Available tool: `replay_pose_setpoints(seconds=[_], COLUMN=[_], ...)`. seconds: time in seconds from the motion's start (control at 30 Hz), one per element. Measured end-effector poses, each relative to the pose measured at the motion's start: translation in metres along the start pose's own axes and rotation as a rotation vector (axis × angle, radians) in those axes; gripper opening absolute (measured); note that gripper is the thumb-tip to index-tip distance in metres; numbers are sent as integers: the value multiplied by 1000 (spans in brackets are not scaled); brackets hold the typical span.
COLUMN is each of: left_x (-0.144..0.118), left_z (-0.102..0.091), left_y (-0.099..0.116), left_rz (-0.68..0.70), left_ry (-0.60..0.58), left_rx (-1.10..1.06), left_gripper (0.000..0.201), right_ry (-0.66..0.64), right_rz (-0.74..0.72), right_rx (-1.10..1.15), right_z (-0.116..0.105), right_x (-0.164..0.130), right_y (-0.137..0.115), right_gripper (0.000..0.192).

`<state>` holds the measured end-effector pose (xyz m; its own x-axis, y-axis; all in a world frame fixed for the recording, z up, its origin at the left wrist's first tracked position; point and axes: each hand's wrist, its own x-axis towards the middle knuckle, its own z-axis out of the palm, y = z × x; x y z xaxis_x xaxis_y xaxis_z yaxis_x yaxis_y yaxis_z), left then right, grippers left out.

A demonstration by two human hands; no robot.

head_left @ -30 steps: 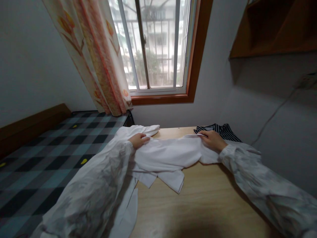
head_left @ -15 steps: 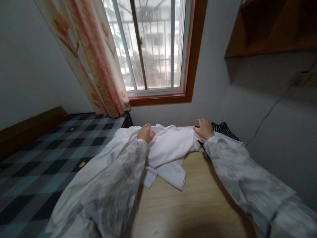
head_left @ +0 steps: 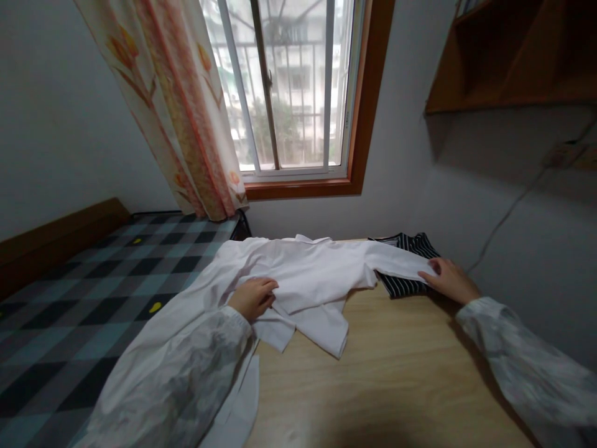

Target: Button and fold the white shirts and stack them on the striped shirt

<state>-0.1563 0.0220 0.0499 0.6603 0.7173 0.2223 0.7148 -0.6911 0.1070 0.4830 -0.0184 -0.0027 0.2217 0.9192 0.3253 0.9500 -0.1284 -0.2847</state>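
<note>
the white shirt point(head_left: 317, 274) lies spread across the worktop point(head_left: 387, 379). left hand point(head_left: 252, 297) curls on its front fold, pinning it; right hand point(head_left: 448, 280) pinches the sleeve end, drawn flat over striped cloth point(head_left: 405, 283).

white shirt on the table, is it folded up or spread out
Mostly spread out. The white shirt lies wide across the table, one sleeve stretched to the right hand; only the lower edge by the left hand is bunched.
</note>
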Motion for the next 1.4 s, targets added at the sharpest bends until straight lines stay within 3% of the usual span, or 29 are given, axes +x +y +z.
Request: replay_pose_setpoints(seconds=[0.1, 0.2, 0.3, 0.43, 0.53, 0.63, 0.67, 0.8, 0.9, 0.97, 1.03, 1.2, 1.4], left_x=[8, 15, 20, 30, 38, 39, 37, 18, 3, -3, -5, 0, -5], left_z=[-7, -15, -20, -16, -9, -4, -4, -9, -10, -3, 8, 34, 47], left_y=[-3, -6, -13, -14, -7, 4, 8, 37, 66, 83, 93, 94, 84], left_rz=[-91, -197, -291, -354, -328, -265, -232, 13, 238, 297, 292, 241, -146], left_ry=[-5, -12, -24, -19, -16, 20, 45, 131, 54, -4, -23, -14, 237], left_rx=[63, 121, 177, 208, 202, 199, 194, 79, -80, -142, -159, -165, -464], left_gripper=[27, 32, 38, 39, 39, 49, 54, 63, 49, 50, 54, 24, 31], right_ry=[-168, -244, -164, 79, 89, -34, -14, 265, 158, 85, 90, 94, 65], right_rz=[52, 45, 71, 217, 232, 149, 84, -189, -285, -286, -240, -120, 17], right_rx=[86, 138, 160, 75, 75, 129, 130, 80, 108, 101, 78, 198, 965], right_z=[1, -4, -18, -37, -35, -20, -15, -1, 8, 17, 28, 55, 56], right_x=[7, 20, 42, 75, 83, 67, 57, -2, -49, -71, -82, -70, -46], right_y=[14, 16, 19, 14, -6, -37, -48, -96, -128, -146, -159, -175, -169], right_gripper=[41, 34, 31, 32, 29, 37, 39, 26, 21, 25, 30, 31, 36])
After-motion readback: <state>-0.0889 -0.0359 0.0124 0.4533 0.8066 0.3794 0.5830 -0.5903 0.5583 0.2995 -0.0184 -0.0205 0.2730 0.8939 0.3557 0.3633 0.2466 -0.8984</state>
